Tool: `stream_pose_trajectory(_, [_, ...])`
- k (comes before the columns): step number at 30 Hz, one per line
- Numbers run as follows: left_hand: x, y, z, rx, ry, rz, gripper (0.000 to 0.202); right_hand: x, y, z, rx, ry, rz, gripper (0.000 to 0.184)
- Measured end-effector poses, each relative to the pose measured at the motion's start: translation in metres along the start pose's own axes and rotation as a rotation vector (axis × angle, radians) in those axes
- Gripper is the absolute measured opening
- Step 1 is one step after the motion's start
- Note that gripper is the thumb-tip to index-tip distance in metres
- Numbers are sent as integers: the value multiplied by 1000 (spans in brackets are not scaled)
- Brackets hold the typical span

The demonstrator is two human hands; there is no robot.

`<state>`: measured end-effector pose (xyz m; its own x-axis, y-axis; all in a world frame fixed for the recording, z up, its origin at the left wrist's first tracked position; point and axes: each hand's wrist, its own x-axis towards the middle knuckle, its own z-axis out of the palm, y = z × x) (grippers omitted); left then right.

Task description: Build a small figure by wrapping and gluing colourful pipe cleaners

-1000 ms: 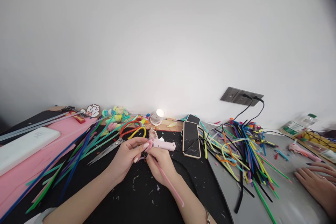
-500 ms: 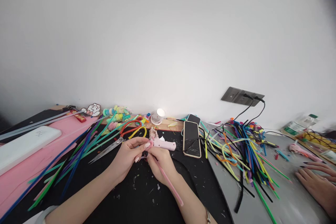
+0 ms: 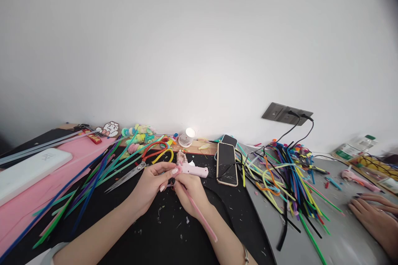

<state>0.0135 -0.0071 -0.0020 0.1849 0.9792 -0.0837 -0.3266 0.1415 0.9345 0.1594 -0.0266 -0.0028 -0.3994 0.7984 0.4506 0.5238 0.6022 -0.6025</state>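
Both my hands meet over the black mat (image 3: 155, 232) near the table's middle. My right hand (image 3: 192, 195) is closed around a long pink pipe cleaner (image 3: 201, 218) that trails back over my wrist. My left hand (image 3: 149, 186) pinches the curled front end of that pipe cleaner between thumb and fingertips, where a small dark piece sits. A pink glue gun (image 3: 192, 169) lies just beyond my fingers. Scissors (image 3: 130, 174) with red and yellow handles lie to the left of my left hand.
Long coloured pipe cleaners (image 3: 96, 174) fan out on the left beside a pink sheet (image 3: 27, 198) and a white case (image 3: 27, 169). Two phones (image 3: 226, 162) lie right of the glue gun. A tangled pile of pipe cleaners (image 3: 286, 174) covers the grey mat. Another person's hands (image 3: 374, 215) rest at far right.
My hands stay almost still, working the pink pipe cleaner's end. The other person's hands at the right have shifted slightly.
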Motion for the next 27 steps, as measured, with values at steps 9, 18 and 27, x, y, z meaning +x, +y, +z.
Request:
stream_pose_trajectory(9, [1,0,-1,52,8,14,22,1,-1,-1,26,0,0,24])
stream_pose_trajectory(18, [-2,5,2,82,18,12,24,0,1,1,14,1,23,23])
stream_pose_trajectory(27, [-2,5,1,119,33,46,24,1,0,0,22,12,15,24])
